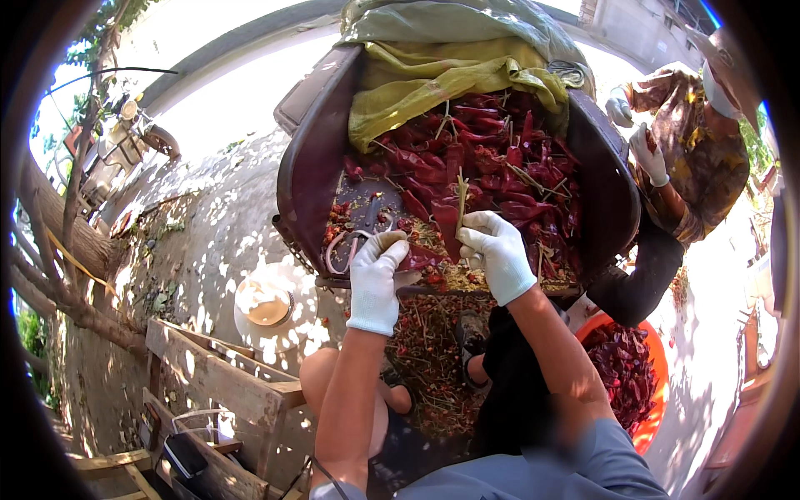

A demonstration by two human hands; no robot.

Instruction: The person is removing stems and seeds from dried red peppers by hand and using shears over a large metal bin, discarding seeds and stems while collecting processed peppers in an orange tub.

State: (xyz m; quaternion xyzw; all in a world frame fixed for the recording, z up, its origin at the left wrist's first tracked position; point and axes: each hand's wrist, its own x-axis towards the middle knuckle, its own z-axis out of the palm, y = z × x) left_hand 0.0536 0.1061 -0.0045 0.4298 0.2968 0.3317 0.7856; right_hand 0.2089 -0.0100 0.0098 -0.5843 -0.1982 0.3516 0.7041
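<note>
Both my hands wear white gloves and work over a dark red open-topped bin (310, 171) heaped with dried red chili peppers (517, 158). My left hand (377, 279) is closed, with a red chili pepper (423, 257) at its fingertips. Thumb and fingers of my right hand (497, 254) pinch another chili pepper (447, 223), whose pale stem points up and away from me. A pair of scissors (337, 250) with pale loop handles lies at the bin's near left, beside my left hand. Yellowish seeds and bits are scattered on the bin's floor.
A yellow-green sack (433, 71) covers the heap's far end. At the right, a person (696, 158) in white gloves sits close by. An orange basin (658, 392) of dark red chilies stands at lower right, a wooden frame (225, 375) and straw hat (265, 302) at left.
</note>
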